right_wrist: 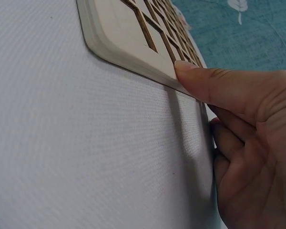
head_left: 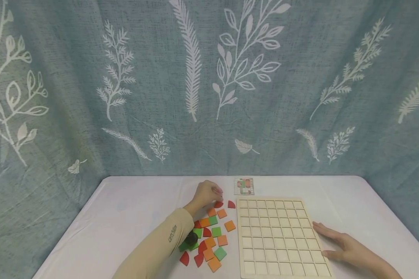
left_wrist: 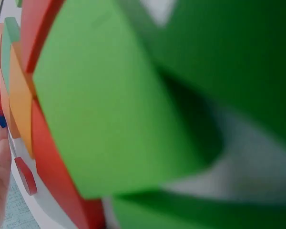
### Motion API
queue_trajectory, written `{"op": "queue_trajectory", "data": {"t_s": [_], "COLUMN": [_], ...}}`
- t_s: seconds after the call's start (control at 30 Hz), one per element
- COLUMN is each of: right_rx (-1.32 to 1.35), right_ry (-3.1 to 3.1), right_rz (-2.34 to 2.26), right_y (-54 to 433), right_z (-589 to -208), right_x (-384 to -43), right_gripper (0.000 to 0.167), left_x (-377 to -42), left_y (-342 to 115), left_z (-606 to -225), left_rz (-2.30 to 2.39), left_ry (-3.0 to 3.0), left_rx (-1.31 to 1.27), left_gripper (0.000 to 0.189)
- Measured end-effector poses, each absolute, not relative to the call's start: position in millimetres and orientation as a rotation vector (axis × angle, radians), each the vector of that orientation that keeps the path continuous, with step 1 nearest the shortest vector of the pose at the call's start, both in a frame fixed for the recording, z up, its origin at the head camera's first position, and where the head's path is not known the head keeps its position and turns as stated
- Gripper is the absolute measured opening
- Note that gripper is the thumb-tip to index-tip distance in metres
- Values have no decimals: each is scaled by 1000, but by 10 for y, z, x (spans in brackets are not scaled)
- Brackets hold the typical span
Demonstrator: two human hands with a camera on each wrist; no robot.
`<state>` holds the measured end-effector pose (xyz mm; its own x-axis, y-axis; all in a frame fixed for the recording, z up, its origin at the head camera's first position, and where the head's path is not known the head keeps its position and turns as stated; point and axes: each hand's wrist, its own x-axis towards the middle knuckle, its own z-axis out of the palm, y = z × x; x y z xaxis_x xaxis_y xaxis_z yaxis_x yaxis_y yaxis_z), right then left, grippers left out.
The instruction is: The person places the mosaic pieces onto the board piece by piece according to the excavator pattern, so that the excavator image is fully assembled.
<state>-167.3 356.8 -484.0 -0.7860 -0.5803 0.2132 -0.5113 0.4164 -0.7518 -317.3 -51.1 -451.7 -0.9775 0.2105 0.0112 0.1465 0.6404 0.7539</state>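
Observation:
My left hand [head_left: 206,193] is beyond the pile of coloured tiles, its fingers curled. In the left wrist view a small dark blue piece [left_wrist: 0,117] shows between its fingertips; its full shape is hidden. Just under those fingers lies a red quarter-circle tile [head_left: 219,204]. My right hand [head_left: 347,248] lies beside a pale wooden grid board [head_left: 329,267], with thumb and forefinger extended to its right edge. The right wrist view shows the thumb [right_wrist: 195,78] resting on the board's rim. No tiles sit in the grid's squares.
Left of the board, orange square tiles [head_left: 214,265], green tiles [head_left: 220,253] and red quarter-circles [head_left: 184,258] lie scattered, some overlapping. A patterned picture card [head_left: 244,186] lies behind the board. White cloth [head_left: 125,209] covers the table, and a blue-green leaf-print curtain [head_left: 209,147] hangs behind.

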Motion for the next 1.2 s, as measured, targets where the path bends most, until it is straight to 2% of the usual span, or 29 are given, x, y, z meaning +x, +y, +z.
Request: {"op": "queue_trajectory", "data": {"t_s": [0.2, 0.43, 0.67, 0.97, 1.2], "right_rx": [-1016, -940, -933, -903, -899], "right_ry": [2597, 2569, 2608, 2609, 2613], "right_rz": [-1310, -1338, -1292, -1272, -1258], "right_y": [3558, 3573, 3595, 3578, 3587], "right_z": [-4845, -4851, -4873, -4857, -4830], "right_x": [-1673, -1667, -1665, -1660, -1648], "right_gripper": [61, 60, 61, 63, 62], "left_x": [-3163, -3256, -3379, -3447, -3450], "left_y": [-518, -564, -695, -770, -566], "left_z": [-4509, -4528, -4405, -4290, -4296], "left_rz": [1158, 1268, 1356, 1345, 1328], "left_ry": [2872, 2785, 2478, 2290, 2285], "left_rx": [409, 291, 245, 363, 426], "left_gripper": [12, 12, 23, 29, 26]}}
